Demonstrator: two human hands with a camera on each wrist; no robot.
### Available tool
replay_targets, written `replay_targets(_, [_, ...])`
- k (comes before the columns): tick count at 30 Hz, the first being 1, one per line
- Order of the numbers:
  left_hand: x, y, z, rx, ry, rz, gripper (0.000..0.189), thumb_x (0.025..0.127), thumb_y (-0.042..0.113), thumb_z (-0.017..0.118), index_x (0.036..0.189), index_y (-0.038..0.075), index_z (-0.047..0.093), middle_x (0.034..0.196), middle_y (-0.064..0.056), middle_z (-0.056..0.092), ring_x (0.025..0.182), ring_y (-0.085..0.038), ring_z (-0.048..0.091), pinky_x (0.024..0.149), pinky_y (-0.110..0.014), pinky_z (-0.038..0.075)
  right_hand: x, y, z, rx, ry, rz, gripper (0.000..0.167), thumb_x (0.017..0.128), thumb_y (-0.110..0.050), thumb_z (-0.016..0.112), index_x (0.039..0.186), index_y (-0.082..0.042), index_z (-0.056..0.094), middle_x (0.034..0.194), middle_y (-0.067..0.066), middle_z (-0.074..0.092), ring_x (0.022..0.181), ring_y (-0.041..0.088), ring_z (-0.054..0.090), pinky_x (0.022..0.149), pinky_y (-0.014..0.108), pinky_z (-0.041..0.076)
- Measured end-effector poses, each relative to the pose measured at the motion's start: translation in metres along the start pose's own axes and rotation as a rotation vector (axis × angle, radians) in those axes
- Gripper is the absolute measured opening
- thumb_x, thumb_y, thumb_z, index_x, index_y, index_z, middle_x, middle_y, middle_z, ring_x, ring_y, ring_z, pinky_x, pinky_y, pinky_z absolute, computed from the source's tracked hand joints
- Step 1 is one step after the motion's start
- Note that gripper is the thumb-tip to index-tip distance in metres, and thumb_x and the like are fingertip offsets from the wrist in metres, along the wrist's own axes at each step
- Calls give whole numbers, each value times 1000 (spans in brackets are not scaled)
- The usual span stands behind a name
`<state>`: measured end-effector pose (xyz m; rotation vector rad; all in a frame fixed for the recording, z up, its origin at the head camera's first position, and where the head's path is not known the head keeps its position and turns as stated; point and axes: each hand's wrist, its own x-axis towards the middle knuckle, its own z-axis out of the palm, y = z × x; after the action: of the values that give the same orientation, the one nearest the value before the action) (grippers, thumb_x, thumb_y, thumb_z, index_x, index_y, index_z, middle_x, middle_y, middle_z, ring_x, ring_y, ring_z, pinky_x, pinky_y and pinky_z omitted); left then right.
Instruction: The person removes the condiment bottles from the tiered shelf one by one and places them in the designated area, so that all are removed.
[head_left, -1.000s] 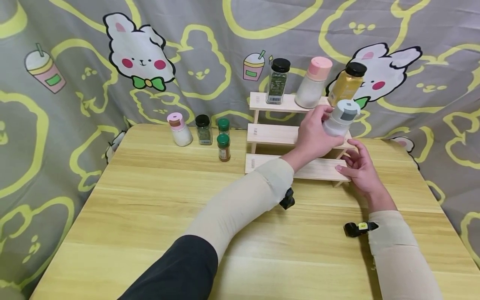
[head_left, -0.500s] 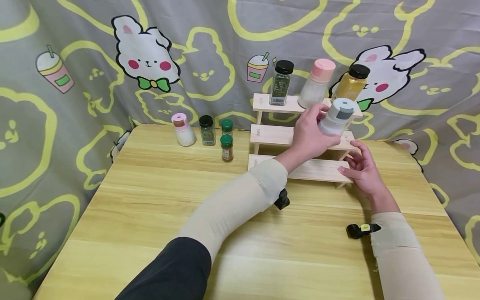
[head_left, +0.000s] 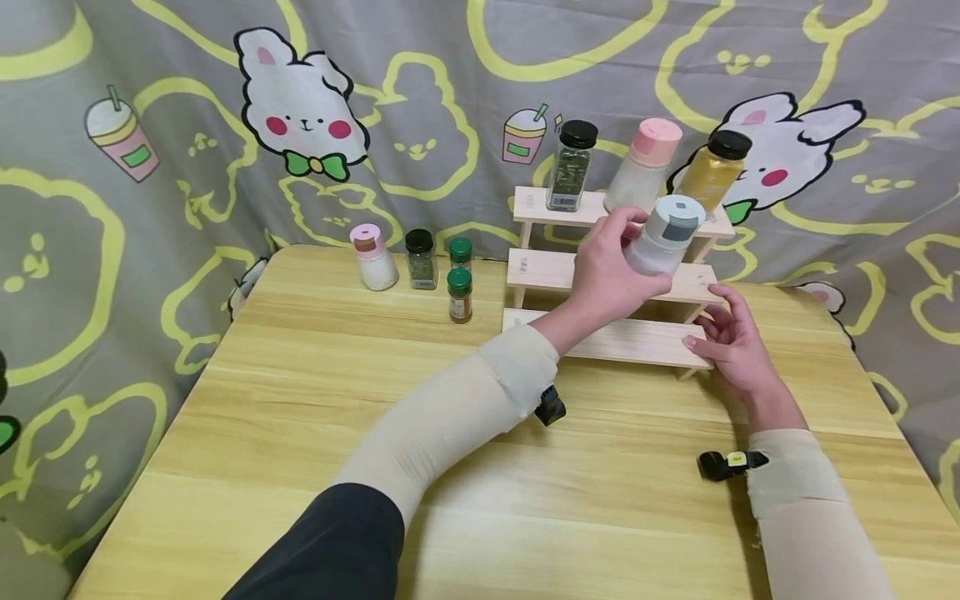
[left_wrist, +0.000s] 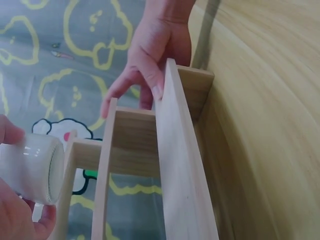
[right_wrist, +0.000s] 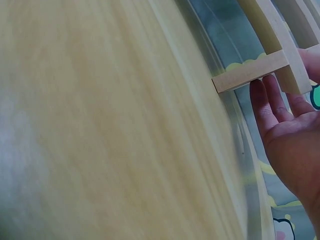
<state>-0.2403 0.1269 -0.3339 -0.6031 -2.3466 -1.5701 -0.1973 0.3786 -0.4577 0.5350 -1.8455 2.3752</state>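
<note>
My left hand grips a glass seasoning jar with white contents and a grey-blue cap. In the head view it is held in front of the top tier of a three-tier wooden rack, over the middle board. The left wrist view shows the jar's round base apart from the boards. My right hand holds the rack's right end, thumb on the lowest board, other fingers behind by the side support. The top tier bears a black-capped herb jar, a pink-capped jar and a black-capped yellow jar.
Left of the rack on the wooden table stand a pink-capped white jar, a black-capped herb jar and two small green-capped bottles. A patterned grey curtain hangs close behind the rack.
My left hand and its jar have shifted left along the rack. My right hand keeps its place at the rack's end. The head view has turned slightly left.
</note>
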Motion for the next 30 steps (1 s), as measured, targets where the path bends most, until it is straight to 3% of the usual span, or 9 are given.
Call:
replay_targets(13, [-9, -5, -26, -63, 31, 69, 67, 69, 14, 89, 125, 13, 53, 106, 2, 57, 95, -4, 53, 81, -18, 44, -2, 2, -1, 22, 11, 1, 88, 78, 41, 41, 149, -10, 35, 128, 15, 54, 111, 24, 59, 84, 26, 54])
replay_targets(30, [-16, -20, -74, -89, 102, 67, 65, 71, 9, 86, 126, 11, 53, 108, -1, 58, 100, -9, 54, 84, -23, 48, 0, 3, -1, -4, 30, 12, 88, 77, 42, 40, 149, -9, 35, 127, 15, 55, 112, 24, 59, 83, 25, 54])
